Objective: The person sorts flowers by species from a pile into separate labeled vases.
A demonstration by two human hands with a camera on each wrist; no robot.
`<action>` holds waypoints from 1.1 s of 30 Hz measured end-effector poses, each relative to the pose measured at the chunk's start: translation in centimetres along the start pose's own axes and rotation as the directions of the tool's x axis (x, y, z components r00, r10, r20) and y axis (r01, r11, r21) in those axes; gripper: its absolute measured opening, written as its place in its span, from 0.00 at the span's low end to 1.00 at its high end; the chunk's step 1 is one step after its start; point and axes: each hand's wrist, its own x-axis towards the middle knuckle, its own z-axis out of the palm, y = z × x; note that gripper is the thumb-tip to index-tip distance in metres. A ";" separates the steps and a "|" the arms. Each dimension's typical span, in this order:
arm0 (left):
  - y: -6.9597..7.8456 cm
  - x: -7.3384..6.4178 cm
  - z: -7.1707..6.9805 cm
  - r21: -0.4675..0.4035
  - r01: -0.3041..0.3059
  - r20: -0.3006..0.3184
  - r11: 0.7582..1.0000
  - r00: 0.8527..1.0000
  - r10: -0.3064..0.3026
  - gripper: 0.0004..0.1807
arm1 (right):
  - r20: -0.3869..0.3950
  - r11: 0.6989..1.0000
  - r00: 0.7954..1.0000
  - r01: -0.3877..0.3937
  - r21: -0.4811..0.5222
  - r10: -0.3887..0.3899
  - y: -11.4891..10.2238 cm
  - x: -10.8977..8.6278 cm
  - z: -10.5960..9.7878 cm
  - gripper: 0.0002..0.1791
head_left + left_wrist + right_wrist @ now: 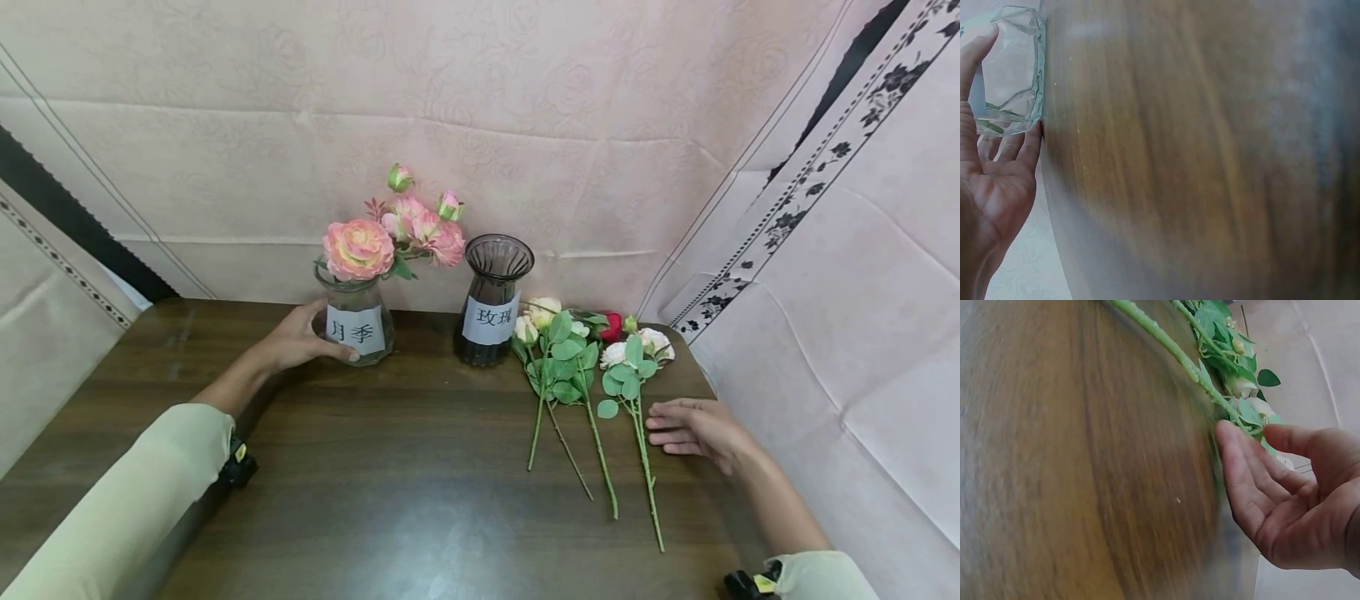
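At the back of the table, my left hand (303, 337) grips a clear glass vase (390, 332), thumb across its front and fingers round the far side. Pink flowers (360, 248) stand in this vase, and its paper label (356, 330) carries Chinese characters. In the left wrist view, green stem ends (997, 127) show through the glass. My right hand (693, 429) is beside the stem of a white flower (643, 450) lying on the right, fingers nearly straight and thumb apart from them. In the right wrist view, the fingertips (1227, 431) come right up to that stem.
A dark fluted vase (486, 352) with another paper label stands right of the clear one. Cream flowers (543, 312) and a red flower (612, 327) lie beside it, stems toward the front. Pale cloth (570, 167) hangs behind the wooden table (375, 467) and along both sides.
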 end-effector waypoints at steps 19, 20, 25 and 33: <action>0.3 0.0 0.0 -0.009 0.044 0.012 0.999 0.999 -0.044 0.56 | 0.079 0.997 0.996 -0.025 -0.070 0.030 -0.1 0.2 1.6 0.14; 0.3 0.0 0.0 -0.010 0.043 0.012 0.999 0.999 -0.043 0.56 | 0.085 0.998 0.996 -0.026 -0.059 0.031 -0.2 0.2 1.6 0.14; 0.4 -0.1 0.0 -0.021 0.035 0.007 0.999 0.999 -0.035 0.57 | 0.154 0.999 0.988 -0.010 0.047 0.003 -0.3 0.2 1.5 0.14; 0.5 -0.2 0.0 -0.022 0.032 0.018 0.999 0.999 -0.031 0.55 | 0.214 0.974 0.974 0.020 0.227 -0.070 0.3 1.1 1.9 0.12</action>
